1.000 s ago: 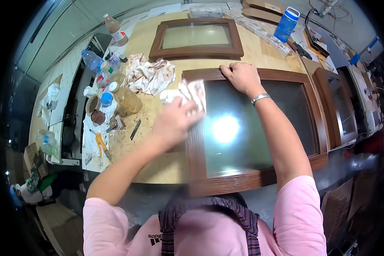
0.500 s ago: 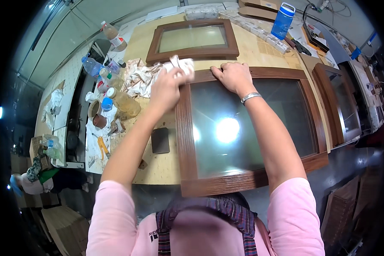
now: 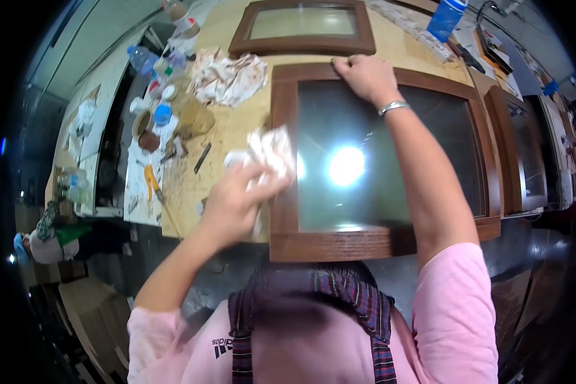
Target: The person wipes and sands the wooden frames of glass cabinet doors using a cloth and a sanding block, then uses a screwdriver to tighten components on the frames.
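Note:
A brown wooden frame with a glass pane (image 3: 384, 192) lies flat on the workbench in front of me. My left hand (image 3: 233, 198) is closed around a crumpled white rag (image 3: 272, 150) with pinkish stains, at the left rail of the frame. The hand is slightly blurred. My right hand (image 3: 368, 77) rests on the far rail, its fingers curled over the wood and the wrist above the glass. A silver bracelet (image 3: 392, 107) circles that wrist. A bright light reflects in the pane.
A smaller glazed wooden frame (image 3: 304, 48) lies beyond. A heap of stained cloth (image 3: 230, 77) sits left of the big frame, near bottles (image 3: 195, 118), orange-handled pliers (image 3: 150, 179) and a dark thin tool (image 3: 203, 158). More frames (image 3: 512, 147) stand at right. A blue bottle (image 3: 447, 22) is far right.
My left hand has pulled the rag along the left rail from the far corner toward me. My right hand stays on the far rail. The view has shifted.

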Motion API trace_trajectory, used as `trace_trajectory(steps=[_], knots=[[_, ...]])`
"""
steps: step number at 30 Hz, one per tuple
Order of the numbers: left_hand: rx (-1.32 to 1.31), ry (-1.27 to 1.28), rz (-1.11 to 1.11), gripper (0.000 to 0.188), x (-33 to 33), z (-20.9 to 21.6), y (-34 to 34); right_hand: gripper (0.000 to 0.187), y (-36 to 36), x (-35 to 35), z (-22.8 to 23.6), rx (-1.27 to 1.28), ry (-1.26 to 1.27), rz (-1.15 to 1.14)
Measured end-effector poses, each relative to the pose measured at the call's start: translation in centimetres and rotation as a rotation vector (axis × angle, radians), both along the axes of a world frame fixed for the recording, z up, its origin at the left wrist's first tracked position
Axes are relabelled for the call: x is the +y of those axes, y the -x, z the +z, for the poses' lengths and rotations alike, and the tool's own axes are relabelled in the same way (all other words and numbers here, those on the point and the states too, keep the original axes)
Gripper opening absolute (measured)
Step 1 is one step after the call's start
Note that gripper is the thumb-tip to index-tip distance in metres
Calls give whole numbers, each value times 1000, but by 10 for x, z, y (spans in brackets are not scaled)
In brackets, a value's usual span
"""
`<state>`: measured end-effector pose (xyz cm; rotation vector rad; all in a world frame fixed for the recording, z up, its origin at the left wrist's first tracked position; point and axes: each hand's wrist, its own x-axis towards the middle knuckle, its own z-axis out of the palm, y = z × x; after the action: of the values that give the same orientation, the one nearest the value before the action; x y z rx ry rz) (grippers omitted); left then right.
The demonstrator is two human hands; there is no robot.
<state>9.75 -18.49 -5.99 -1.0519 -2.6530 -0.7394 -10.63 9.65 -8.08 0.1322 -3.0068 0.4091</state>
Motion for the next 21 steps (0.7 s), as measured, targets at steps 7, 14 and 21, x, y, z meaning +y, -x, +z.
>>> trace_trajectory(steps=[7, 14, 21], knots=[[-135, 63, -23, 51, -34, 15, -87, 61, 2, 6, -5, -24, -22, -23], [38, 124, -37, 45, 9, 17, -85, 61, 7, 2, -7, -2, -50, 0], [-70, 80, -98, 46, 21, 22, -95, 64, 4, 5, -8, -9, -41, 6]])
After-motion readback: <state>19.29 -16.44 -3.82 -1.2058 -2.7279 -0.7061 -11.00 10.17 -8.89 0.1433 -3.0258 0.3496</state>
